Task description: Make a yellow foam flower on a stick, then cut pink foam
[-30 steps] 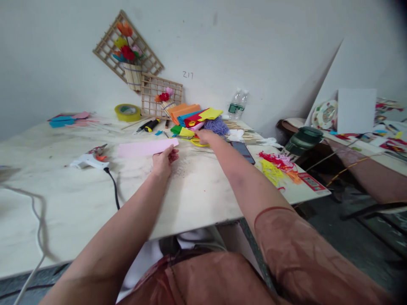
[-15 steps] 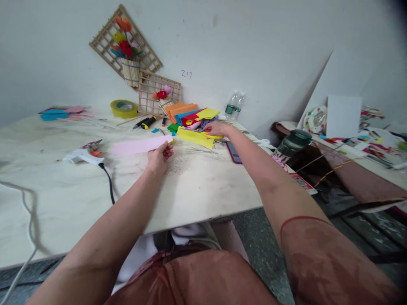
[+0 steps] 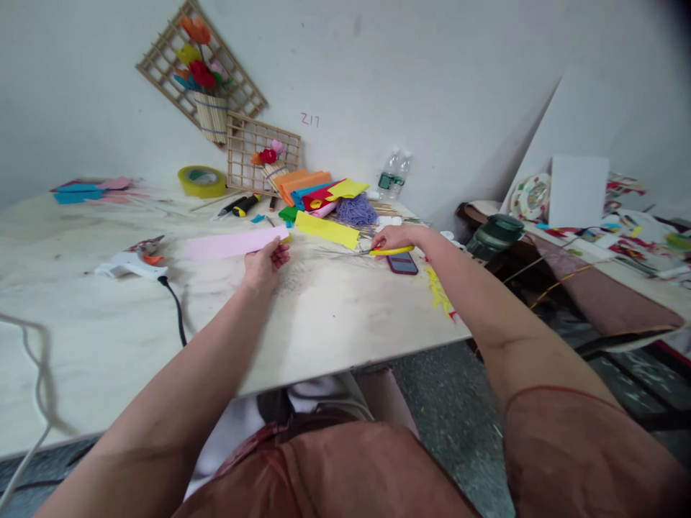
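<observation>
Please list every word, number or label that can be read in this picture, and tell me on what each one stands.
"Z17" or "217", handwritten on the white wall at; the first character is unclear.
Label on the water bottle: too small to read.
Printed plate on the side table: too blurred to read.
Phone beside the right hand: no text visible.

Bright, even, diffuse light, no hard glare, soft faint shadows beside the cable on the pale desk, wide-angle bending at the edges, dark vignette in the right corners, nearest forearms and far clutter slightly soft.
</observation>
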The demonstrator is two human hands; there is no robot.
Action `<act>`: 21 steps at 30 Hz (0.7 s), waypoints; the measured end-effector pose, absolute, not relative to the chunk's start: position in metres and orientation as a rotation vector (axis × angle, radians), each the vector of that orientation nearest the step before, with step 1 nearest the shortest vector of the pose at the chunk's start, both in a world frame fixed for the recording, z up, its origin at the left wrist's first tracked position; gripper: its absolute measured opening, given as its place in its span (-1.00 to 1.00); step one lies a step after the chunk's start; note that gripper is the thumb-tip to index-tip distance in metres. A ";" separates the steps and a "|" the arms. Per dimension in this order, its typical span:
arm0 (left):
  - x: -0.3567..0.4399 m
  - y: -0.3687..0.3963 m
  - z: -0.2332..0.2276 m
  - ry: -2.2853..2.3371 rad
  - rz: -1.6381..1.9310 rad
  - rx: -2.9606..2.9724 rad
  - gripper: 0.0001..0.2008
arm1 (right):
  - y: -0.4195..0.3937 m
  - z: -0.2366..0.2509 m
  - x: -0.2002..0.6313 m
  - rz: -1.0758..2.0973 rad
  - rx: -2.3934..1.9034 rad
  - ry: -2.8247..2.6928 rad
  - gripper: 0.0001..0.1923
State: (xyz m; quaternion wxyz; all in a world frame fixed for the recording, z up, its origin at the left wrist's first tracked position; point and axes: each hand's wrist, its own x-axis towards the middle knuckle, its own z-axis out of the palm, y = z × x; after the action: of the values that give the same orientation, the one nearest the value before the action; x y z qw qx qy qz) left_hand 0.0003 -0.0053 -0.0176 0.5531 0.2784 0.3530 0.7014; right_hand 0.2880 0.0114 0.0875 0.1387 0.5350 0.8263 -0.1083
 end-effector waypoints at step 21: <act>-0.008 -0.007 -0.011 0.662 1.623 0.503 -0.89 | -0.012 0.048 0.212 -2.016 1.920 2.445 -0.56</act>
State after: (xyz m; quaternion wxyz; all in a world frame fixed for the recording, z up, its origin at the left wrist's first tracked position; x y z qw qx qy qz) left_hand -0.0079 -0.0067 -0.0110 0.6122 0.2182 0.2868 0.7038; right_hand 0.2121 -0.0122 0.0480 -0.2782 0.4976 0.6339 -0.5226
